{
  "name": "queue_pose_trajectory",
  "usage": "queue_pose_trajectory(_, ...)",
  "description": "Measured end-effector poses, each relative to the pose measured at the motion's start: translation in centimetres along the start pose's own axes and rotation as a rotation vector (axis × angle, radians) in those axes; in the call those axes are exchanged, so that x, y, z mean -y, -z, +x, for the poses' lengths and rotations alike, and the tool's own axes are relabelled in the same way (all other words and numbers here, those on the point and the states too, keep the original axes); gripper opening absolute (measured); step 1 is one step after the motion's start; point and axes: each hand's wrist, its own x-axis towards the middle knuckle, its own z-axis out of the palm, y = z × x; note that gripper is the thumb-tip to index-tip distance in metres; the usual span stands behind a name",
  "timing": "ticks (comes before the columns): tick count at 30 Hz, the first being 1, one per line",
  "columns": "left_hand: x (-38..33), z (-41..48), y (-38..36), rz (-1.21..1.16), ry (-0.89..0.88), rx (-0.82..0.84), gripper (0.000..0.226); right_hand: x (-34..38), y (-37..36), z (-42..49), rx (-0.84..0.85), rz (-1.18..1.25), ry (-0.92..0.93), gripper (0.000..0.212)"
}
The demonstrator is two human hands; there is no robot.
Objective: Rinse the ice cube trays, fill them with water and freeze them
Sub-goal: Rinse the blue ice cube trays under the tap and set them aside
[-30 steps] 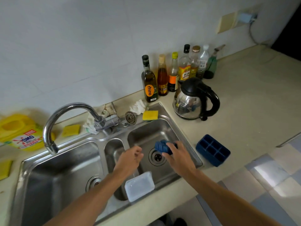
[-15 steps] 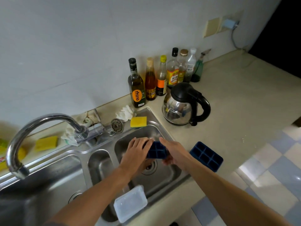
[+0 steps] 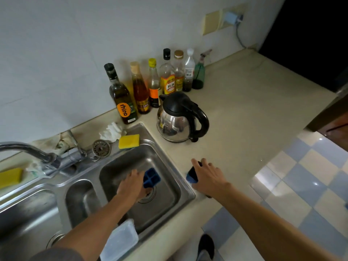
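My left hand (image 3: 130, 185) holds a dark blue ice cube tray (image 3: 152, 178) over the right sink basin (image 3: 169, 166), above the drain. My right hand (image 3: 208, 176) lies over the second blue ice cube tray (image 3: 192, 175) on the counter just right of the sink, fingers curled round it; most of that tray is hidden under the hand. The faucet (image 3: 28, 149) arches at the left, away from both trays.
A clear plastic lid (image 3: 122, 240) rests on the sink's front rim. A steel kettle (image 3: 178, 119) stands behind the right hand, with several bottles (image 3: 122, 98) along the wall. A yellow sponge (image 3: 129, 141) and a strainer (image 3: 101, 148) sit on the sink's back edge. Checkered floor lies right.
My right hand left the tray over the basin and moved right onto the tray on the counter. My left hand now holds the first tray alone.
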Motion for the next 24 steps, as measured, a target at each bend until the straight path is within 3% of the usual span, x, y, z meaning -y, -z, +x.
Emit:
queue_pose_trajectory(5, 0.0, 0.5, -0.9, 0.003, 0.090, 0.035, 0.076, -3.7, 0.5, 0.3, -0.068, -0.039, -0.083, 0.065)
queue_pose_trajectory(9, 0.0, 0.7, -1.2, 0.003, 0.109, 0.045, 0.074, -6.4, 1.8, 0.7, -0.069, -0.058, -0.189, 0.078)
queue_pose_trajectory(12, 0.4, 0.9, -1.5, -0.032, 0.116, 0.083, 0.065, -4.7, 1.9, 1.0, -0.209, -0.073, -0.070, 0.089)
queue_pose_trajectory(16, 1.6, 1.4, -2.6, -0.044, 0.108, 0.153, 0.065, 0.9, -0.2, 2.3, -0.244, 0.014, 0.204, 0.071)
queue_pose_trajectory(21, 2.9, 2.9, -4.9, -0.008, 0.110, 0.250, 0.075, 4.5, -3.5, 5.9, -0.173, -0.011, 0.184, 0.071)
queue_pose_trajectory(24, 3.7, 3.9, -6.7, 0.052, 0.085, 0.296, 0.076, 4.9, -5.3, 7.4, -0.235, -0.111, 0.141, 0.072)
